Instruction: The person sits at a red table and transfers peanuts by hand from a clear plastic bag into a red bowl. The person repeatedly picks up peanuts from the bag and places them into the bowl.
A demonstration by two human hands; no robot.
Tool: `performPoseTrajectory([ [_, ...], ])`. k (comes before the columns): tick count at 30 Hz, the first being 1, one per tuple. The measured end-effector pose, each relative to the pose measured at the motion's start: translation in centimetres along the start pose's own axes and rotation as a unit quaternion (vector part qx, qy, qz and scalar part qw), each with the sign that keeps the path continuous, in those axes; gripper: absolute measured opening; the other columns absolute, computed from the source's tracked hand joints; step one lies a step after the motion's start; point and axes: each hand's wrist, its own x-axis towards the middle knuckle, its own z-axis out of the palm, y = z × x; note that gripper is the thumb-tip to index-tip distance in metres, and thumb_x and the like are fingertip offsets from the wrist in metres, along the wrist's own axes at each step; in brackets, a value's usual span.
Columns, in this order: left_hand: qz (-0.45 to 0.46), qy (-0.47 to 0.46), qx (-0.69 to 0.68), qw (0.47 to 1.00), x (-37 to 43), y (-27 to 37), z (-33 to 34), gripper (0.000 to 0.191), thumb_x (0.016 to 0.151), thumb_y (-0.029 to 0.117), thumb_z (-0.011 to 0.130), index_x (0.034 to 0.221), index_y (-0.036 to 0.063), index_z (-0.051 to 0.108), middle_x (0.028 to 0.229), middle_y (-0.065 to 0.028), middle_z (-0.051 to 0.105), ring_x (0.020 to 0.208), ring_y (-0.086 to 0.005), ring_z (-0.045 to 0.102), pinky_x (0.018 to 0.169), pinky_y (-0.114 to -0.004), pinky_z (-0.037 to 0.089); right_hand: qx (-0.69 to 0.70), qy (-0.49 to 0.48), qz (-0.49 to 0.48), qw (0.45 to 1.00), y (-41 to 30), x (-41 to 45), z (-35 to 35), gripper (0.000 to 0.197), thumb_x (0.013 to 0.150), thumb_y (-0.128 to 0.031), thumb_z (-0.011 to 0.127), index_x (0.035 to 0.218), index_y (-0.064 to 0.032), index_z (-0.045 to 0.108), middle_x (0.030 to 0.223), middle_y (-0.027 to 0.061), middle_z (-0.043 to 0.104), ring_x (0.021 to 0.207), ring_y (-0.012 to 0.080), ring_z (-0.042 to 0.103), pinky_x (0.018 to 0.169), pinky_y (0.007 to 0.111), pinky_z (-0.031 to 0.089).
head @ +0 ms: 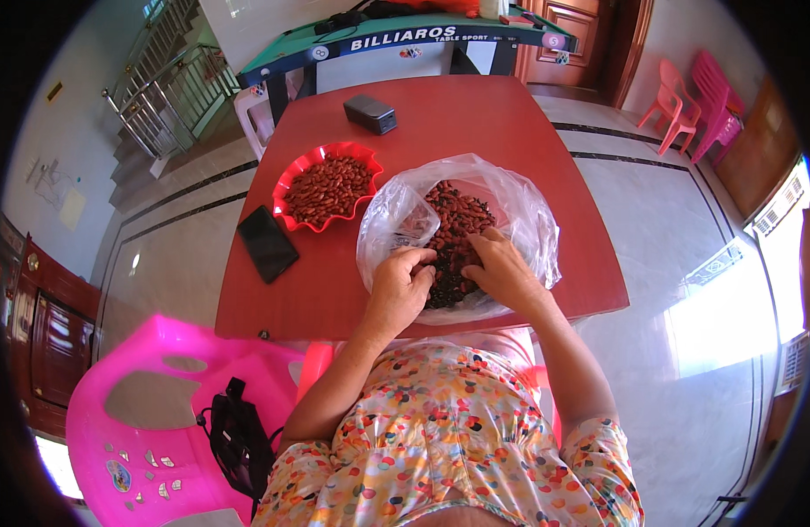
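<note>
A clear plastic bag [533, 204], rolled open, lies on the red table [438, 118] in front of me. Inside it, red beans [454, 201] are heaped mostly towards the far side, mixed with small black beans or seeds [447, 293] that lie thickest near me. My left hand [403, 283] reaches in over the near left side, fingers curled and thumb at the beans. From the right, my right hand [500, 267] touches the mix with its fingertips bent down and thumb apart from them. Whether either hand pinches a bean is hidden. Left of the bag stands a wavy-rimmed red dish [279, 194] filled with red beans [329, 188].
A black smartphone [268, 244] lies beside the dish at the table's left edge. Farther back sits a dark box-shaped device [370, 114]. A pink plastic chair [135, 395] holding a black bag [237, 441] is at my left. Beyond the table stands a billiard table [405, 39].
</note>
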Motion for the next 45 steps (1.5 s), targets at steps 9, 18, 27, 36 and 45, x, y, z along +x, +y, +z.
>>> performPoseTrajectory([
  [9,-0.212,-0.037,-0.399,0.891,-0.5,-0.1,-0.3,0.015,0.085,0.003,0.050,0.095,-0.0064,0.057,0.082,-0.0139,0.061,0.065,-0.0203,0.062,0.053,-0.026,0.051,0.118,0.140,-0.033,0.983,1.2,0.3,0.2,0.020,0.075,-0.001,0.057,0.094,0.0027,0.062,0.097,0.0198,0.060,0.090,0.0330,0.058,0.078,0.036,0.046],
  [18,-0.278,-0.076,-0.541,0.790,-1.7,0.7,0.3,0.021,0.089,0.011,0.047,0.097,-0.0073,0.054,0.086,-0.0177,0.062,0.076,-0.0267,0.064,0.059,-0.030,0.055,0.082,0.133,-0.025,0.987,0.6,-2.0,-0.2,0.022,0.072,-0.007,0.064,0.091,0.0017,0.063,0.088,0.0165,0.056,0.086,0.0338,0.054,0.077,0.038,0.045],
  [27,-0.274,-0.013,-0.584,0.764,-1.9,-0.4,1.4,0.028,0.092,0.018,0.042,0.102,-0.0070,0.052,0.097,-0.0212,0.060,0.088,-0.0309,0.062,0.070,-0.034,0.054,-0.012,0.044,-0.066,0.997,-0.1,-2.9,-0.5,0.016,0.071,-0.012,0.065,0.082,-0.0006,0.062,0.085,0.0139,0.054,0.088,0.0309,0.053,0.076,0.039,0.045],
  [36,-0.278,-0.011,-0.598,0.752,-1.6,-0.3,1.5,0.032,0.093,0.019,0.040,0.110,-0.0071,0.043,0.106,-0.0250,0.054,0.097,-0.0351,0.058,0.079,-0.039,0.052,-0.009,0.067,-0.073,0.995,0.8,-2.5,0.6,0.010,0.075,-0.007,0.060,0.082,-0.0009,0.062,0.084,0.0127,0.056,0.086,0.0308,0.055,0.074,0.039,0.046],
  [45,-0.266,-0.021,-0.594,0.759,-1.7,-0.4,1.5,0.031,0.092,0.018,0.042,0.109,-0.0071,0.046,0.107,-0.0238,0.056,0.099,-0.0342,0.058,0.079,-0.037,0.053,0.045,0.120,-0.060,0.990,1.3,-2.3,1.1,0.009,0.075,-0.003,0.059,0.083,-0.0004,0.062,0.082,0.0143,0.057,0.082,0.0321,0.056,0.071,0.040,0.046],
])
